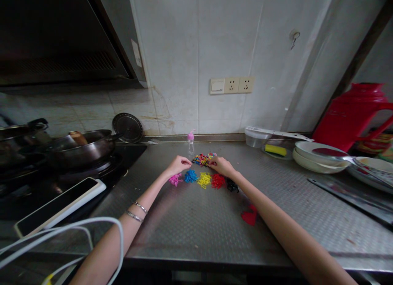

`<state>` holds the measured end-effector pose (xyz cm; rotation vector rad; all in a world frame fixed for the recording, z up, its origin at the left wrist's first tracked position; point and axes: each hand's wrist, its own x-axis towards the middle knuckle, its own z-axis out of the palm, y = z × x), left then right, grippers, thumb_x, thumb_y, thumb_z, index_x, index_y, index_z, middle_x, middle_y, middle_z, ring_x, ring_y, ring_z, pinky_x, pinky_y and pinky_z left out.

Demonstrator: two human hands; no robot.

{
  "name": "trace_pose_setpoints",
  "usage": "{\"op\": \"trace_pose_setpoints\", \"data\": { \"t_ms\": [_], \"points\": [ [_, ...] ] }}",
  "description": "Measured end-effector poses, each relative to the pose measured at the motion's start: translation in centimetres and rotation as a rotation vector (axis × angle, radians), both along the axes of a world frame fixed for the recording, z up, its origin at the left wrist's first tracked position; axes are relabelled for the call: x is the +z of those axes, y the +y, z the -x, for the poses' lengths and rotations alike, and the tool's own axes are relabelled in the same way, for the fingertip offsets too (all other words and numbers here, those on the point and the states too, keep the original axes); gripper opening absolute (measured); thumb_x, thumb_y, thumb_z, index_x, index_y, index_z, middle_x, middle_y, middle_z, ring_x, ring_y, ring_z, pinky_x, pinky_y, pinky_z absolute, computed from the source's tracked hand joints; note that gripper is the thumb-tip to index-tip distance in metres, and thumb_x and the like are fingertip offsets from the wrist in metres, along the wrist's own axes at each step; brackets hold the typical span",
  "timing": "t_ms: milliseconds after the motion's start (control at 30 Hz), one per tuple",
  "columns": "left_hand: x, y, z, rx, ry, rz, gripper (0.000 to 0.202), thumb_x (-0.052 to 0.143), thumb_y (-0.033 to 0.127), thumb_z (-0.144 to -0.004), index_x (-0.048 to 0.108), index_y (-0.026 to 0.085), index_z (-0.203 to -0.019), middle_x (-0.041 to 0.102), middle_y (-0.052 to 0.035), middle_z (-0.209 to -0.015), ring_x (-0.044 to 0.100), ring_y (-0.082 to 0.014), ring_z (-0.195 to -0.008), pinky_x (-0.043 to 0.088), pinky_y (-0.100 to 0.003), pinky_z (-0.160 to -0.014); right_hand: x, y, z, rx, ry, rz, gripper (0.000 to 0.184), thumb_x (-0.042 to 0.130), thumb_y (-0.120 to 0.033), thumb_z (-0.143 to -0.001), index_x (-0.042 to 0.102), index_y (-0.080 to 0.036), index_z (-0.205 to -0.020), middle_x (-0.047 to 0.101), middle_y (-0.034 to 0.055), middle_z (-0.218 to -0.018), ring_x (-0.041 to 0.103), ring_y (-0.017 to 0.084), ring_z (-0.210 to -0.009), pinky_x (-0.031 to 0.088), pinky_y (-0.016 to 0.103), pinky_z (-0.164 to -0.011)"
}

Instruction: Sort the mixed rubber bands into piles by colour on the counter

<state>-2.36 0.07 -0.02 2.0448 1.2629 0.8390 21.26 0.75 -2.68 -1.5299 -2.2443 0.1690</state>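
On the steel counter (pixel 199 223) lies a mixed pile of small coloured bands (pixel 203 158). In front of it sit sorted heaps: pink (pixel 175 179), blue (pixel 190 176), yellow (pixel 204 180), red (pixel 217 180) and black (pixel 232 185). My left hand (pixel 178 164) hovers just left of the mixed pile with fingers pinched together; what they hold is too small to see. My right hand (pixel 221 165) rests at the pile's right edge, fingers curled into the bands. A small clear bottle with a pink cap (pixel 190 142) stands behind the pile.
A red heart-shaped piece (pixel 249 216) lies near my right forearm. Pans (pixel 76 148) sit on the stove at left, with a phone (pixel 58 205) and white cables in front. Bowls, a container with a yellow sponge (pixel 275 149) and a red thermos (pixel 353 113) stand at right.
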Motion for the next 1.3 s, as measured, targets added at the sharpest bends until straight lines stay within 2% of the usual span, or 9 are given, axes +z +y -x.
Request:
{"op": "trace_pose_setpoints", "data": {
  "t_ms": [133,333,633,800,1033,1300],
  "points": [
    [-0.7,0.5,0.3,-0.008,0.005,-0.023,0.021,0.057,0.021,-0.063,0.067,0.009,-0.077,0.066,-0.0065,-0.072,0.058,-0.0137,-0.067,0.044,-0.024,-0.064,0.0,0.4,-0.1,0.019,0.057,-0.018,0.016,0.053,-0.031,-0.075,0.066,-0.024,-0.082,0.064,0.0011,-0.082,0.057,0.014,-0.076,0.039,0.020,-0.063],
    [-1.2,0.9,0.7,-0.005,0.012,-0.030,0.020,0.057,0.020,-0.063,0.067,0.009,-0.077,0.066,-0.0066,-0.072,0.058,-0.0141,-0.067,0.044,-0.024,-0.064,1.2,0.6,-0.2,0.183,0.171,-0.092,0.015,0.053,-0.026,-0.074,0.067,-0.020,-0.076,0.064,0.0018,-0.078,0.055,0.012,-0.069,0.040,0.020,-0.065],
    [-0.7,0.3,0.2,0.011,-0.001,-0.013,0.019,0.057,0.019,-0.062,0.066,0.009,-0.075,0.066,-0.0069,-0.071,0.058,-0.0140,-0.066,0.043,-0.024,-0.064,2.7,-3.9,0.8,0.419,0.139,-0.087,0.017,0.052,-0.025,-0.075,0.066,-0.017,-0.077,0.063,0.0032,-0.076,0.053,0.011,-0.067,0.039,0.020,-0.064],
    [-0.9,0.4,0.4,0.007,-0.001,-0.016,0.020,0.057,0.019,-0.061,0.066,0.008,-0.075,0.066,-0.0072,-0.071,0.058,-0.0139,-0.065,0.043,-0.023,-0.063,2.3,-5.2,1.1,0.392,0.104,-0.071,0.017,0.052,-0.025,-0.076,0.066,-0.017,-0.078,0.063,0.0034,-0.075,0.053,0.011,-0.067,0.039,0.020,-0.063],
    [-1.4,0.9,0.6,0.012,-0.011,-0.016,0.020,0.057,0.020,-0.061,0.067,0.009,-0.075,0.066,-0.0069,-0.071,0.058,-0.0136,-0.065,0.043,-0.023,-0.063,1.5,-5.3,1.0,0.389,0.108,-0.061,0.015,0.053,-0.024,-0.075,0.067,-0.018,-0.076,0.063,0.0034,-0.076,0.054,0.012,-0.073,0.039,0.021,-0.068],
    [-1.5,1.7,0.7,0.048,-0.004,-0.015,0.023,0.057,0.022,-0.062,0.067,0.008,-0.077,0.066,-0.0066,-0.069,0.057,-0.0135,-0.063,0.042,-0.023,-0.060,2.5,-5.2,-0.2,0.302,0.239,-0.089,0.017,0.053,-0.026,-0.074,0.066,-0.017,-0.080,0.064,0.0045,-0.080,0.054,0.012,-0.068,0.041,0.023,-0.067]
  ]
}}
